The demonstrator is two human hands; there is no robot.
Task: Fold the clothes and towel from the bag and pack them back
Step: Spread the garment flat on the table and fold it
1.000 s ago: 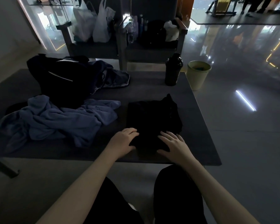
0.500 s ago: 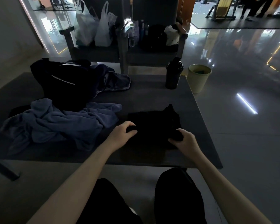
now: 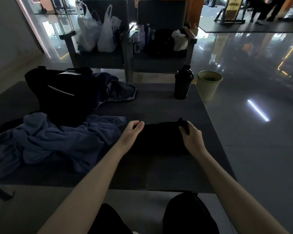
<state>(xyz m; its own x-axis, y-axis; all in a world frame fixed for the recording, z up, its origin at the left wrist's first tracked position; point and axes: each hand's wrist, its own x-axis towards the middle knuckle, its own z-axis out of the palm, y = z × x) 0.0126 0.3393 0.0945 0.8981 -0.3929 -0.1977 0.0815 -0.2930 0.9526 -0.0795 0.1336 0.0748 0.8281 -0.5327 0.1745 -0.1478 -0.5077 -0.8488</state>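
Left hand is curled round the far left corner of the black garment, thumb on one side, fingers on the other, pinching the edge. Right hand has the far right corner, with a little bunch of black fabric poking up between thumb and fingers. So both hands are clamped on cloth, neither one loose.

The garment itself lies flat on the desk right in front of me, a bit toward the right side, in a rough rectangle. It's honestly too dark to tell what kind of clothing it is or how many layers are stacked.

Blue towel is a crumpled heap on the desk to the left, its near edge just beside my left forearm. Behind the towel sits the black bag, toward the far left of the desk. A dark blue garment lies against the bag's right side; I can't tell whether part of it is inside the bag.

Black shaker bottle stands upright at the far right corner of the desk, and a pale bin is on the floor just past that corner. Two dark chairs sit behind the desk, the left one holding white plastic bags.
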